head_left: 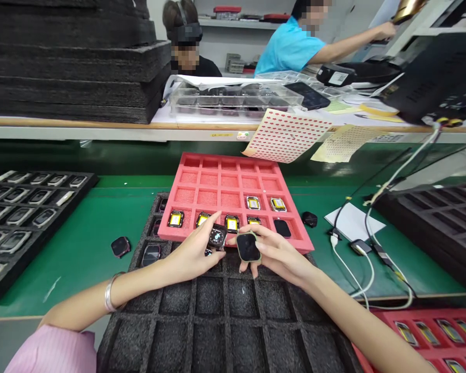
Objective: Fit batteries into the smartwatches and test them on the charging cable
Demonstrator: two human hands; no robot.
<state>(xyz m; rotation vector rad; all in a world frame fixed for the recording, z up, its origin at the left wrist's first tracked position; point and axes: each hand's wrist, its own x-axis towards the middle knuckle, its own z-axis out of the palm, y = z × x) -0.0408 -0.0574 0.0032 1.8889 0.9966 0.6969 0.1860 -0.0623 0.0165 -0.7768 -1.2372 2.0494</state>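
Likely an electronics workshop: smartwatches [248, 247], compartmented foam trays [230, 199], a green workbench [77, 264]

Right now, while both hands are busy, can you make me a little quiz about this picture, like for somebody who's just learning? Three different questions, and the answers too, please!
1. True or false: the silver bracelet is on the right arm.

2. What colour is the foam tray at the centre of the picture?
A) blue
B) pinkish red
C) white

3. Which hand holds the lit watch, and which holds the dark watch?

Key:
1. False: the silver bracelet is on the left arm.
2. B
3. The left hand holds the lit watch; the right hand holds the dark watch.
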